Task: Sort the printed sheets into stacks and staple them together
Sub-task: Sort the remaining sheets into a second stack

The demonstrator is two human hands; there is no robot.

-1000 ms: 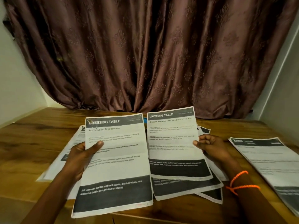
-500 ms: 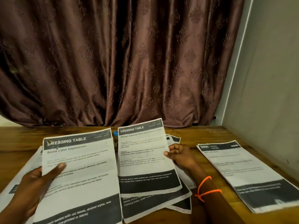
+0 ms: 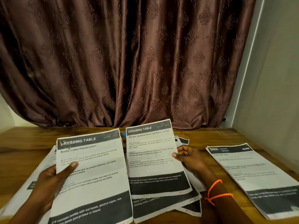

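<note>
- Left hand (image 3: 48, 180) pinches white "Bottle Label Replacement" printed sheet (image 3: 92, 178), lower left of frame.
- Right hand (image 3: 189, 156) pinches "Sharpen Eyebrow Pencil" sheet (image 3: 153, 159), centre; both raised side by side, likely to compare headings.
- Sorted white paper stack (image 3: 252, 177) lies lower right on brown wooden table (image 3: 202, 135).

A heavy brown curtain (image 3: 129, 62) with a raised floral pattern hung across most of the back of the room, falling in deep folds to the far edge of a wooden table (image 3: 226, 136). To the right stood a plain pale wall (image 3: 275, 78), with a thin bright strip (image 3: 247, 62) running down beside the curtain. A patch of light wall (image 3: 6, 113) showed at the left. The light was dim and warm.
</note>
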